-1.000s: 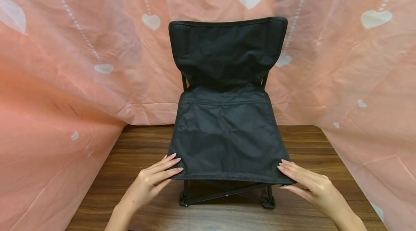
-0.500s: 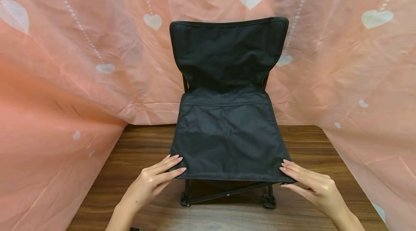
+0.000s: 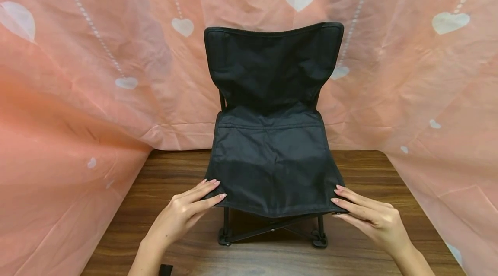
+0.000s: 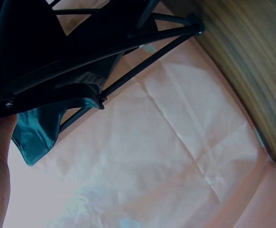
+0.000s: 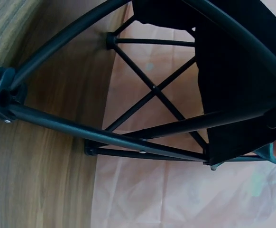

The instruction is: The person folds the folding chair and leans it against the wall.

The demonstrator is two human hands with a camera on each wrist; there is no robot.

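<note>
A black fabric folding chair (image 3: 272,163) stands upright on a brown wood-grain surface, its backrest (image 3: 274,66) at the far side. My left hand (image 3: 183,209) grips the seat's front left corner, fingers on top and thumb below. At the front right corner my right hand (image 3: 369,213) holds on likewise, fingertips over the cloth. The seat's front edge sags in the middle between them. Crossed dark legs (image 3: 272,229) show beneath the seat; in the right wrist view the tube frame (image 5: 154,89) ends in a plastic foot joint (image 5: 5,92).
Pink cloth (image 3: 78,107) with white hearts hangs behind and on both sides. A small dark object (image 3: 165,270) lies at the near edge by the left forearm. Wood-grain surface (image 3: 369,172) shows on either side of the chair.
Both hands have moved slightly inward with the seat corners. The front edge of the seat and the top of the backrest, nearly straight before, now dip in the middle.
</note>
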